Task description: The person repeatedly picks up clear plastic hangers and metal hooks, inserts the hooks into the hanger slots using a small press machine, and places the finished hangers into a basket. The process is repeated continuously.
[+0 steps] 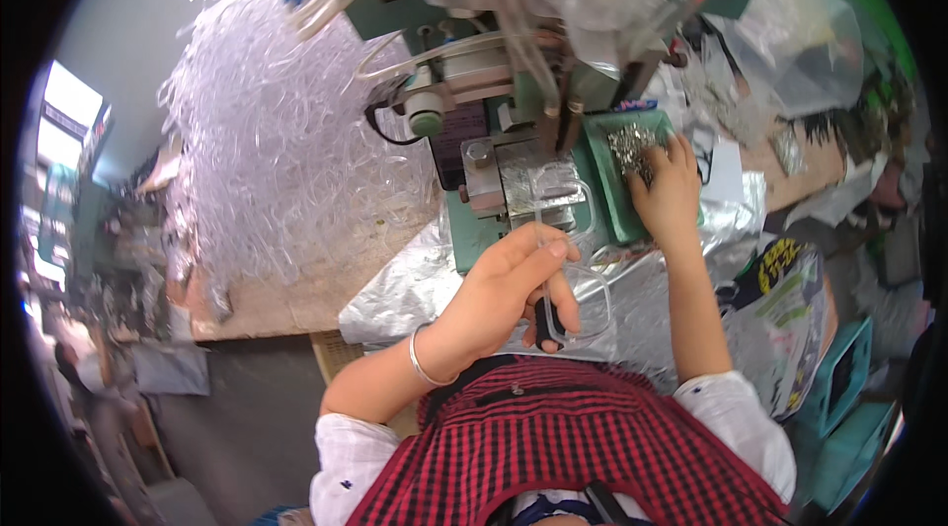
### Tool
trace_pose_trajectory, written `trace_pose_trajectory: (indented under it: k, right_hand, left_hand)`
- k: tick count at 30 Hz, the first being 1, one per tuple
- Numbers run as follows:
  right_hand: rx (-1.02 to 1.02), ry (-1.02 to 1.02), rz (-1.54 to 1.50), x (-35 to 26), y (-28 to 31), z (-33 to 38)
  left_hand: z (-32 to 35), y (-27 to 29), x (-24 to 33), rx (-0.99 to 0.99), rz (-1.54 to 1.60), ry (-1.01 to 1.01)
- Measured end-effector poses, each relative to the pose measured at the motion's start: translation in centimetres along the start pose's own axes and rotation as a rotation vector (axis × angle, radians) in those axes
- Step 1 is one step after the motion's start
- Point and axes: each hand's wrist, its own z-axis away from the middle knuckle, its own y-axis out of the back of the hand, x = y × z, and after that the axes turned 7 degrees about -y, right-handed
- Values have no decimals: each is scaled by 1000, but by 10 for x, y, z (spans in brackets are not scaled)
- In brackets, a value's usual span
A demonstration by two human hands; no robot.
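My left hand [523,279] is closed around a clear plastic eyeglass frame [604,301], thumb pressed over its middle. The two rims stick out to the right of my fingers, one above the other. A black piece [546,321] shows under the same fingers; its kind is hidden. My right hand [669,185] reaches into a green tray [624,225], fingers apart and tips down among small shiny metal parts [628,146]. Just beyond my left hand is the metal fixture [484,180] of a green bench machine [583,91].
A large heap of clear plastic frames [286,121] covers the wooden table [267,304] at left. Crinkled silver foil [395,279] lies along the near edge. Machine tubes and rods hang above the fixture. Clear plastic bags [800,42] and teal crates [844,447] are at right.
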Motion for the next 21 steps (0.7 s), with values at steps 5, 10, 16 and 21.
trace_pose_trajectory:
  k: [5, 10, 16, 21]
  right_hand:
    - [73, -18, -134, 34, -22, 9]
    - [-44, -78, -187, 32, -18, 2]
    - [8, -145, -514, 49, -30, 9]
    - [-40, -235, -429, 28, -10, 8]
  left_hand:
    - [-16, -1, -2, 23, 68, 8]
    - [-16, 4, -11, -7, 116, -14]
    - [-21, 10, -20, -80, 159, -79]
    - [-7, 59, -39, -49, -73, -360]
